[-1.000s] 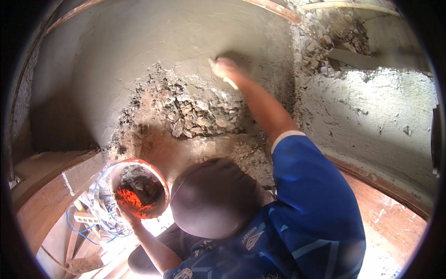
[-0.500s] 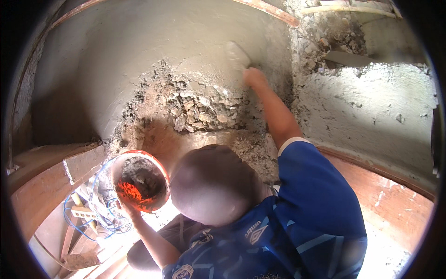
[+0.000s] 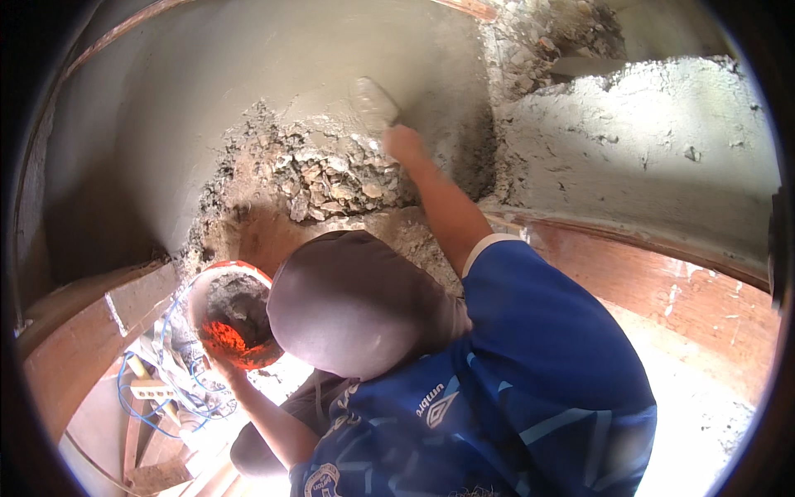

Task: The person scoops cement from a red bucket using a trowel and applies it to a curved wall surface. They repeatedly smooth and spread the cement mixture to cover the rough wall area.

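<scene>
The trowel [image 3: 375, 103] is located at the right hand [image 3: 404, 145], its blade extended up and to the left from the fist. The bucket [image 3: 225, 338] is located at the left hand [image 3: 217, 366], just above it and to its right, with its mouth turned toward the camera; dark grey mortar [image 3: 240, 300] is contained in it. Wet grey plaster [image 3: 207, 91] is spread across the wall above and to the left of the right hand, and the trowel blade is set over this surface. Exposed stones [image 3: 323, 186] are found below the right hand and to its left.

The right hand is closed in a fist about the trowel handle. The left hand is placed against the lower left edge of the bucket; how tightly its fingers are bent cannot be told. The two hands are held well apart.

The trowel handle is mostly concealed by the right hand. Whether the blade is pressed fully flat cannot be determined. The right edge of the bucket is covered by the dark head covering [image 3: 356, 302]. The fingers of the left hand are blurred by glare. Below and to the left of that hand, a blue cable [image 3: 128, 402] is seen in loops, partly washed out by light.
</scene>
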Available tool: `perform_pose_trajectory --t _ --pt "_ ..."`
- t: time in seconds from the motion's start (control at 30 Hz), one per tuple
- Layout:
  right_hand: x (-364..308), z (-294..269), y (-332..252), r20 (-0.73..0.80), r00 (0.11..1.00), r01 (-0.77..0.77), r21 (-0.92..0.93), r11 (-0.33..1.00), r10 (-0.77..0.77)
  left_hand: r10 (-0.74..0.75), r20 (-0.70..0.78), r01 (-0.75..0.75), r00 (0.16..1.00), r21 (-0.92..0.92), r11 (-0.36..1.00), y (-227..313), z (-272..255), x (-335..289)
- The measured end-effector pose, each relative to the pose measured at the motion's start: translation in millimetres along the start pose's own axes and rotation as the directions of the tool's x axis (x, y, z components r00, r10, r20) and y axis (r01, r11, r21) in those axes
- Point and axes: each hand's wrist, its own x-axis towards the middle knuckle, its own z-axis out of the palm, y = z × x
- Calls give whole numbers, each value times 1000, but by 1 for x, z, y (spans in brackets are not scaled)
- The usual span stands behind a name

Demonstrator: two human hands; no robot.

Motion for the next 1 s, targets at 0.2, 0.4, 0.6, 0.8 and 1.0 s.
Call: perform_pose_trajectory --t 0.2,0.4,0.6,0.8,1.0 --pt "-39 -43 117 224 890 -403 -20 915 397 -84 10 84 996 -58 995 9 3 -2" --pt "-57 -69 73 112 900 -434 119 893 422 -20 -33 21 999 11 1000 13 3 0" --pt "-29 -57 43 41 901 -430 217 876 432 -45 57 49 997 -82 995 3 -1 4" --pt "-33 -80 109 246 579 -747 544 383 778 -54 144 71 988 -120 990 -3 -14 14" --pt "-21 -58 28 -94 995 -26 -17 999 25 3 80 -1 997 -23 1000 -3 -16 21"
